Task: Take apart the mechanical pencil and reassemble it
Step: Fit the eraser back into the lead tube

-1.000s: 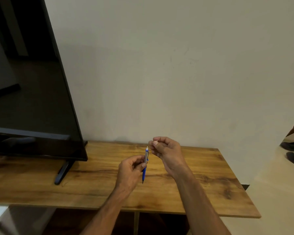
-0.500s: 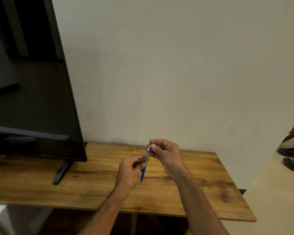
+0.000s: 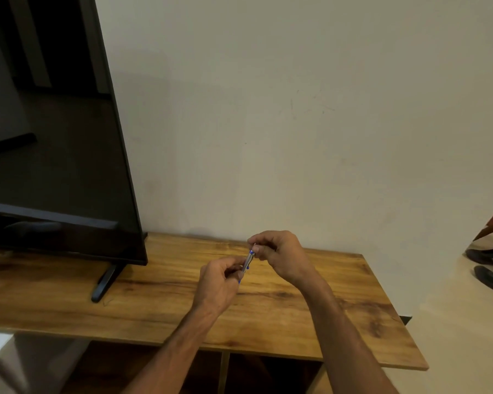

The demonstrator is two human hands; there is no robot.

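The mechanical pencil (image 3: 247, 261) is silver with blue ends and stands tilted above the wooden table (image 3: 339, 314). My left hand (image 3: 218, 282) grips its lower half, hiding most of the blue tip. The thumb and forefinger of my right hand (image 3: 279, 255) pinch the pencil's top end. Whether a small cap sits between those fingertips is too small to tell.
A large black TV (image 3: 49, 137) stands on the table's left, its foot (image 3: 104, 282) reaching toward the front. A wall rises directly behind the table. Dark shoes (image 3: 490, 265) lie on the floor at far right. Open shelf space shows under the tabletop.
My right hand has come down from just above the pencil onto its top end. Both hands sit slightly lower and the pencil's blue tip is more hidden.
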